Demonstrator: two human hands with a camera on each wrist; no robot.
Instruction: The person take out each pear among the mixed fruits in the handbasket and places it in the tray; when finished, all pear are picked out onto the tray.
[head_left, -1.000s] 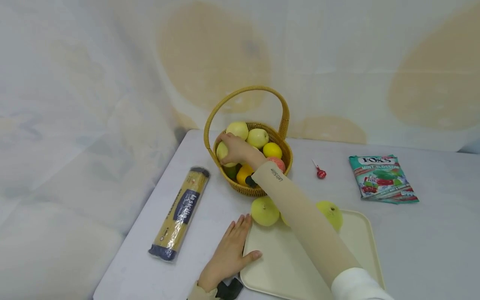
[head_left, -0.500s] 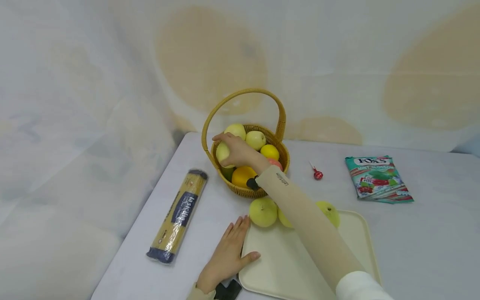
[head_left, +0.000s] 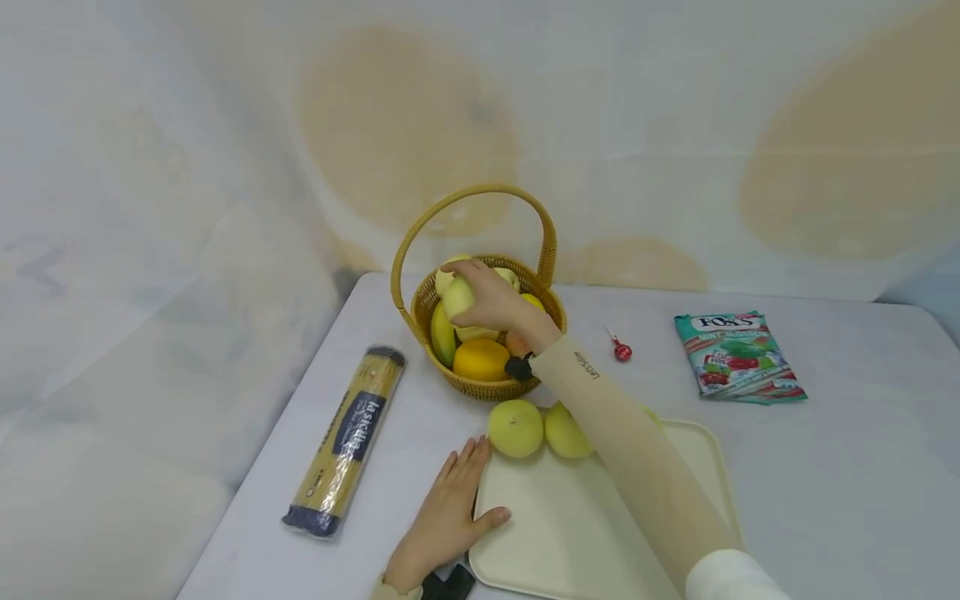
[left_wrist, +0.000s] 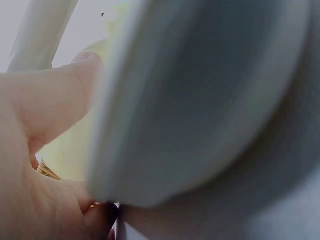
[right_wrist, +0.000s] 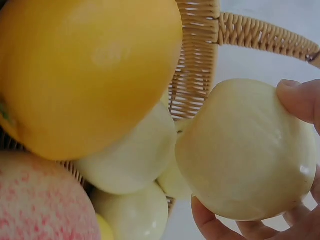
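My right hand point(head_left: 495, 298) grips a pale green apple point(right_wrist: 245, 150) with thumb and fingers spread around it. It is held over the left side of the wicker basket point(head_left: 480, 390). Inside the basket are more pale apples point(right_wrist: 132, 155), an orange point(head_left: 480, 360), a pinkish peach point(right_wrist: 45, 200) and a long green-yellow fruit point(head_left: 442, 335). My left hand point(head_left: 446, 512) rests with straight fingers along the left edge of the cream tray point(head_left: 570, 525), its thumb over the rim. Round yellow-green fruits point(head_left: 515, 428) sit at the tray's far edge, partly hidden by my right forearm.
A packet of spaghetti point(head_left: 345, 442) lies left of the tray. To the right of the basket is a red lollipop point(head_left: 622, 351), and farther right a green sweets bag point(head_left: 738, 358). The basket's tall handle point(head_left: 480, 190) arches above the fruit. A cloth backdrop stands behind the table.
The apple in my right hand has come up from the basket's left side, uncovering the long green-yellow fruit beneath. My left hand stays at the tray edge. The head view has shifted slightly.
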